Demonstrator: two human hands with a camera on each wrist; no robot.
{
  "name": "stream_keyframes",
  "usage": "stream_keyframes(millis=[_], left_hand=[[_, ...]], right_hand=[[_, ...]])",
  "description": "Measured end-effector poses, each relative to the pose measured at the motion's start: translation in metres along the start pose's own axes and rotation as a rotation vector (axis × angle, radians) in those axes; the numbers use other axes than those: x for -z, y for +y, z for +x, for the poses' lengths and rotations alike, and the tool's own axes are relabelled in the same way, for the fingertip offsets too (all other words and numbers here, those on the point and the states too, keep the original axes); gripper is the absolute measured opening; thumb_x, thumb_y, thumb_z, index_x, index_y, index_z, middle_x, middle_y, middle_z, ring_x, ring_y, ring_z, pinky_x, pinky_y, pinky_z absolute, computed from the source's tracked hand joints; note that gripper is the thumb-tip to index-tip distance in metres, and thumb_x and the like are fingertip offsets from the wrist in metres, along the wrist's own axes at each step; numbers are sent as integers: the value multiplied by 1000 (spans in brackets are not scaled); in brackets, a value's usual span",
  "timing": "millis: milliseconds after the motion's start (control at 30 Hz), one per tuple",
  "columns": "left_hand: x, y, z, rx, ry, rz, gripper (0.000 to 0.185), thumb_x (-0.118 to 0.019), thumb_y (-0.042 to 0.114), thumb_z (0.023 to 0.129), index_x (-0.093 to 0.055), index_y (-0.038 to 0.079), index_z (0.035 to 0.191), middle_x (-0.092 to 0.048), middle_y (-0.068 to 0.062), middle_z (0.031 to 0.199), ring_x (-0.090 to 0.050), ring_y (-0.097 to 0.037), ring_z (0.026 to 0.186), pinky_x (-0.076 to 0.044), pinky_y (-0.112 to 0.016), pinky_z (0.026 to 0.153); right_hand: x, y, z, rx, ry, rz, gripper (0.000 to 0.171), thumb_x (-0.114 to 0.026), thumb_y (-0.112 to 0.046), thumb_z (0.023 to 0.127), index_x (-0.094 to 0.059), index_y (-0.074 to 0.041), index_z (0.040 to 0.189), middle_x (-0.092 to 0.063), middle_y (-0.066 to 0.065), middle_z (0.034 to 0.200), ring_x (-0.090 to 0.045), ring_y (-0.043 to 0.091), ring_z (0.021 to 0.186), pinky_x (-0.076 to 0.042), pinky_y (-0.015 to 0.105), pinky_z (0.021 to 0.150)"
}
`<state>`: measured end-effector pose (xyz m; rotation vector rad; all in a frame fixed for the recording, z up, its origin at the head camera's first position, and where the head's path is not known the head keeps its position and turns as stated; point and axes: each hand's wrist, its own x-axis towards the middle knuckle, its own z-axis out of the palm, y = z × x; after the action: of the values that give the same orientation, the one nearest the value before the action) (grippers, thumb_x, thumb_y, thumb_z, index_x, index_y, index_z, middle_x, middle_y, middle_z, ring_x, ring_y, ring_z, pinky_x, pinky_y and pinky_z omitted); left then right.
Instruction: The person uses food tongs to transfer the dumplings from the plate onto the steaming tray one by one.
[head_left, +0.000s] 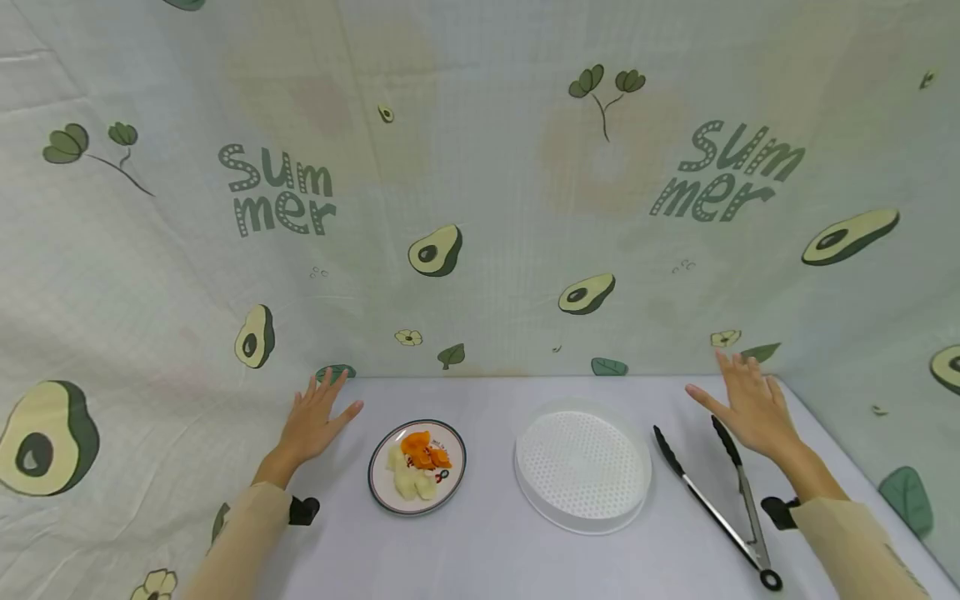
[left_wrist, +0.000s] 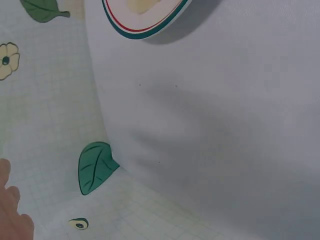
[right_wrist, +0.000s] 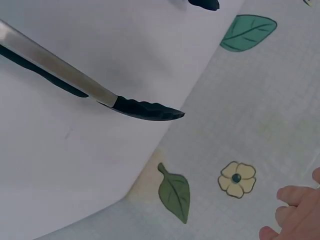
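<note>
My left hand (head_left: 309, 425) is held out with spread fingers and holds nothing, left of a small plate (head_left: 382, 487). On that plate lie orange pieces (head_left: 424, 451) and pale yellowish pieces (head_left: 411, 483) of food. The plate's rim (left_wrist: 137, 35) shows at the top of the left wrist view. My right hand (head_left: 753, 408), also empty with fingers spread, hovers by the black tips of a pair of tongs (head_left: 708, 504). The tongs lie spread apart, and one black tip (right_wrist: 150, 110) shows in the right wrist view. Between plate and tongs sits a round white perforated tray (head_left: 585, 467).
The white table (head_left: 487, 550) meets a hanging cloth (head_left: 495, 167) printed with avocados, leaves and "summer" at its back edge. More of this cloth lines the left and right sides. A black wrist strap piece (head_left: 303, 511) shows at the left sleeve.
</note>
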<state>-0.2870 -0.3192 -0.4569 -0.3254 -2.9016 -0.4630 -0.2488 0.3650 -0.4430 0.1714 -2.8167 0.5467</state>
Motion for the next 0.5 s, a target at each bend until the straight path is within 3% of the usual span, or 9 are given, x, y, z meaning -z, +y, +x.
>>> stream_keyframes(millis=[300, 400, 500], left_hand=[[-18, -6, -5, 37, 26, -132, 78, -48, 51, 101, -22, 4, 158, -16, -31, 158, -17, -55, 141, -13, -73, 106], [-26, -7, -9, 37, 34, -174, 77, -51, 48, 101, -23, 2, 157, -20, -31, 157, -19, -54, 141, -13, -73, 105], [-30, -7, -12, 27, 31, -199, 76, -53, 44, 102, -24, -1, 156, -23, -29, 158, -20, -50, 143, -11, -71, 108]], right_hand=[[-3, 10, -15, -56, -18, 61, 99, -53, -51, 99, 0, 13, 152, -16, 49, 145, -2, 68, 134, -3, 74, 104], [-7, 14, -24, -81, -36, 42, 104, -55, -54, 97, -1, 17, 150, -24, 52, 139, -20, 69, 127, -15, 75, 100], [-13, 17, -32, -106, -47, 15, 107, -58, -55, 95, -6, 22, 147, -37, 54, 127, -40, 68, 109, -27, 75, 91]])
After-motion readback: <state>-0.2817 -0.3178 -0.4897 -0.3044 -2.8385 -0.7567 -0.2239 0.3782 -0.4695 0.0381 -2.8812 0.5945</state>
